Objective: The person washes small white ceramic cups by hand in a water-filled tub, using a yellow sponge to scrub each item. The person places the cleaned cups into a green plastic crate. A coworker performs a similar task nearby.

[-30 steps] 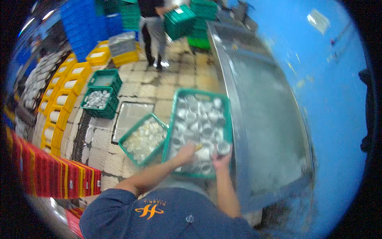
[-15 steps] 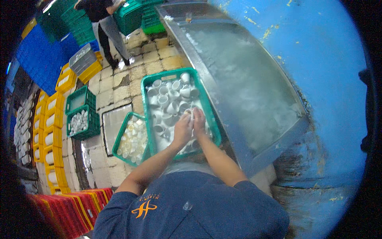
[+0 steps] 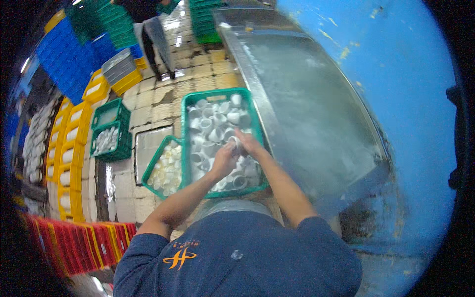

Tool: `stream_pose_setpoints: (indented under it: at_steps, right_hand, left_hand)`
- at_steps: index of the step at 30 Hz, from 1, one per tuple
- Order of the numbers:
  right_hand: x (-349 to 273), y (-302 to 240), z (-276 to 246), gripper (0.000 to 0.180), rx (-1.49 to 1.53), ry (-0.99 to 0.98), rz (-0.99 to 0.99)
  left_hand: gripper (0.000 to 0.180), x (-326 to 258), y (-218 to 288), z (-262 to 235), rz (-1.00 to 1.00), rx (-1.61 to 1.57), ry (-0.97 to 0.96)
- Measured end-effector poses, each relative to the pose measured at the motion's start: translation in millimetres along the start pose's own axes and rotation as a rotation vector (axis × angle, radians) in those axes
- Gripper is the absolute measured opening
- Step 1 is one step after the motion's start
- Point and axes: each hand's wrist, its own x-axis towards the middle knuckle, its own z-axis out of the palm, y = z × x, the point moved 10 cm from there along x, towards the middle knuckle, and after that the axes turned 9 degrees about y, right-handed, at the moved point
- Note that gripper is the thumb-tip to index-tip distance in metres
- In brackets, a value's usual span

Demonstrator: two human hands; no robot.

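Over a green crate (image 3: 186, 123) full of white cup-like pieces (image 3: 206, 123), my two hands meet. Between them is one white cup (image 3: 236, 144), its round rim partly hidden by my fingers. My left hand (image 3: 225, 157) is closed around its left side. From the right, my right hand (image 3: 249, 143) grips the same cup, fingers curled at its upper edge. White foam or froth lies among the pieces in the crate. Against the crate's left side leans a smaller green crate (image 3: 157, 167) with cream and white short tubular pieces.
On the right stands a metal tank (image 3: 257, 89) of cloudy water, beside a blue wall (image 3: 415, 123). Farther left are stacked green crates (image 3: 123, 138), yellow crates (image 3: 74, 180) and red crates (image 3: 74, 242). Another person's legs (image 3: 158, 49) show at the back.
My hands have parted slightly around the cup, and more of its rim shows. The view has shifted, and the other person stands nearer the top edge.
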Motion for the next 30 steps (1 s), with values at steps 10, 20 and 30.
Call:
stream_pose_setpoints:
  at_steps: [10, 20, 30]
  right_hand:
    - [-31, -37, -7, 0.048, 0.155, 0.246, -0.356]
    - [-32, 74, 25, 0.037, 1.080, 0.049, 0.334]
    - [-27, 89, 52, 0.054, 1.146, 0.233, 0.471]
  left_hand:
    - [0.024, -34, -68, -2, -0.741, -0.423, 0.016]
    - [0.027, -49, -104, -41, -0.223, 0.327, -0.014]
    - [0.031, -40, -32, -42, 0.233, 0.070, -0.017]
